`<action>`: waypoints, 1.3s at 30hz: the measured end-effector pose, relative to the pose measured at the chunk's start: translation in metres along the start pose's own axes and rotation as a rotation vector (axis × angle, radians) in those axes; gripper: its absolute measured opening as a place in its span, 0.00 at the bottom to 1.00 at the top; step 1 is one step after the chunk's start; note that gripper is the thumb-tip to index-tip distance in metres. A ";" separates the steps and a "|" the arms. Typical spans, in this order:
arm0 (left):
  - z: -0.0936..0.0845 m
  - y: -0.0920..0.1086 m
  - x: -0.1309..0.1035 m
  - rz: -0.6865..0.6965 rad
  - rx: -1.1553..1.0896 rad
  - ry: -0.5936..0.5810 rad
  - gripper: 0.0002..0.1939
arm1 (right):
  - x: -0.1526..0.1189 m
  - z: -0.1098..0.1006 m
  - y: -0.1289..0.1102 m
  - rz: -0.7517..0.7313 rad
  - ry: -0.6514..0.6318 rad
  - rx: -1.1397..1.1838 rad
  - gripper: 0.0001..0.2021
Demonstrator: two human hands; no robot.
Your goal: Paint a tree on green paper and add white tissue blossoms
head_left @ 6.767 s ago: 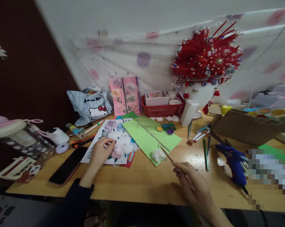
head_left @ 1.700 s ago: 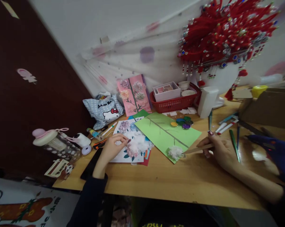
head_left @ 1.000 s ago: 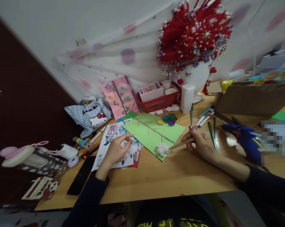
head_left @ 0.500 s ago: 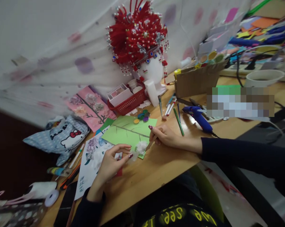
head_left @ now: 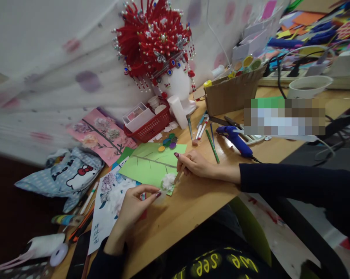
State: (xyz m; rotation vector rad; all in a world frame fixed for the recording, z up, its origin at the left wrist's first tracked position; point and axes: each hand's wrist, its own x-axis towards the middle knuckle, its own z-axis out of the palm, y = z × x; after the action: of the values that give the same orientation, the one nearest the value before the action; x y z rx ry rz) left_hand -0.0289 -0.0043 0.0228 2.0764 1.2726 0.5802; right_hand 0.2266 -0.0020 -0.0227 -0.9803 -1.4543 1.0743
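A light green sheet [head_left: 144, 164] with a dark drawn branch lies on the table. At its near corner sits a ruffled white flower [head_left: 168, 181]. My right hand [head_left: 193, 163] is closed around a thin brown stick [head_left: 180, 173], whose lower end reaches the flower's right edge. Left of the flower, my left hand [head_left: 140, 199] pinches a thin, whitish translucent piece [head_left: 162, 196] between thumb and forefinger, close to the flower.
A blue glue gun [head_left: 235, 141], a green pencil [head_left: 212, 146] and brushes lie right of the sheet. Behind are a red basket [head_left: 151, 126], a white head form [head_left: 176, 85] and a cardboard box [head_left: 233, 93]. Flower pictures and a blue checked bag [head_left: 73, 172] are at left.
The camera view has shifted, so the table's things appear further left. My left thumb and forefinger have come together on the translucent piece, and the stick shows more clearly against the flower.
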 end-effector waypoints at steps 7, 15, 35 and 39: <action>0.003 0.001 0.001 0.008 -0.101 -0.008 0.07 | 0.000 0.001 0.000 -0.016 -0.053 -0.013 0.29; 0.027 0.013 0.006 -0.008 -0.126 -0.065 0.13 | 0.001 0.002 -0.002 0.008 -0.053 0.032 0.28; 0.043 -0.003 0.019 0.118 -0.071 0.113 0.11 | -0.011 -0.002 -0.009 -0.385 0.059 -0.290 0.33; 0.025 -0.017 0.024 0.244 0.100 0.057 0.22 | -0.011 -0.003 -0.008 -0.366 0.061 -0.334 0.33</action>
State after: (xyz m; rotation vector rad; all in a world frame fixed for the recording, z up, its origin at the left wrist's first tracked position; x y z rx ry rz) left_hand -0.0129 0.0158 -0.0062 2.3336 1.1065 0.6999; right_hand 0.2304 -0.0145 -0.0180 -0.9177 -1.7151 0.5435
